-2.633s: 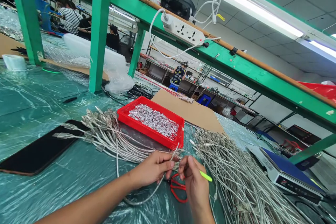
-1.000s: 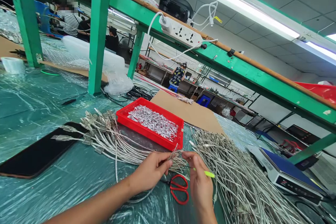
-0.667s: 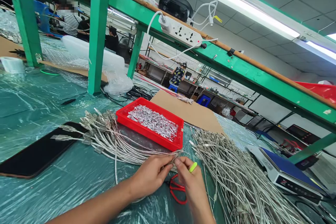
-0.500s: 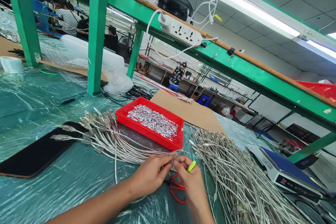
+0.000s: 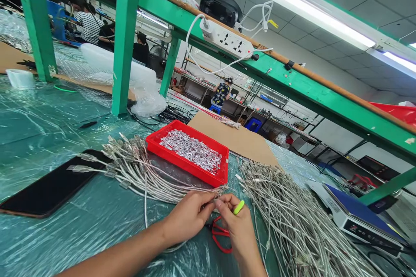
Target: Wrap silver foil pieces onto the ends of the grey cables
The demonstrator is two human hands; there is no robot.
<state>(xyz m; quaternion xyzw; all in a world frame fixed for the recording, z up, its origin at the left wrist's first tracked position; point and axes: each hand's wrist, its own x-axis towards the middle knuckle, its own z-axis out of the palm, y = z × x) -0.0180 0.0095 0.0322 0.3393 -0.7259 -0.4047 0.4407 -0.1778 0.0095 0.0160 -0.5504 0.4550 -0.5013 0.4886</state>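
Note:
My left hand [image 5: 191, 216] and my right hand [image 5: 232, 216] meet below the red tray [image 5: 182, 160], fingertips pinched on the frayed end of a braided cable [image 5: 221, 191]. A yellow-green tool handle [image 5: 238, 207] sticks out from my right hand. Red-handled scissors [image 5: 221, 236] lie on the table under my hands. To the left, a bundle of cables with metal plugs [image 5: 130, 160] reaches toward my fingers. Small silvery pieces [image 5: 191, 149] fill much of the tray. A large heap of braided cables [image 5: 292, 216] lies to the right.
A black phone [image 5: 48, 186] lies at the left. A scale [image 5: 360, 220] stands at the right, and cardboard [image 5: 234, 138] lies behind the tray. A green frame [image 5: 126, 43] carries a power strip [image 5: 227, 40]. Several people sit in the background.
The whole view has shifted slightly, so the surroundings appear a little further right. Both hands keep nearly the same pinched pose at the cable end.

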